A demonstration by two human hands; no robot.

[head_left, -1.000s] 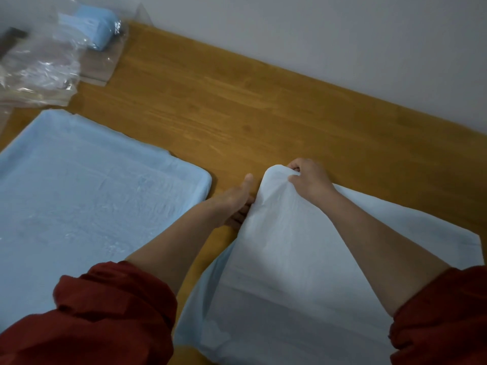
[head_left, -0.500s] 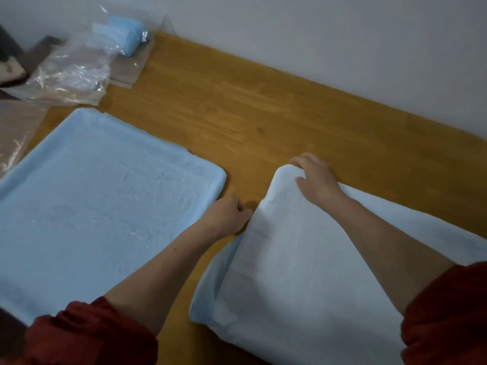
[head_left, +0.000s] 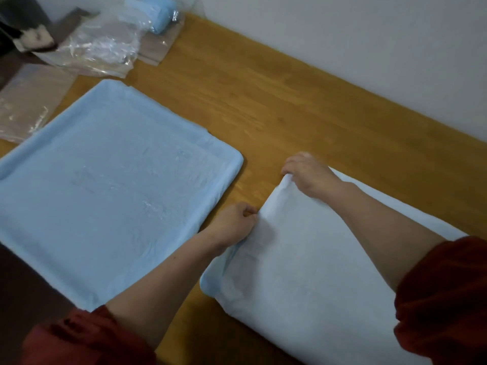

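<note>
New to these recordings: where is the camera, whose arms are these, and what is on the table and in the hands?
No machine here: a person in red sleeves works with bare hands. The picture comes from a wide-angle camera worn on the head, looking forward and down, so the arms enter from below. On the wooden table a blue pad lies spread flat at the left; beyond it sit crumpled clear plastic wrappers, one holding a folded blue piece. The left hand pinches the side edge of a white pad with a blue underside, and the right hand grips its far corner.
</note>
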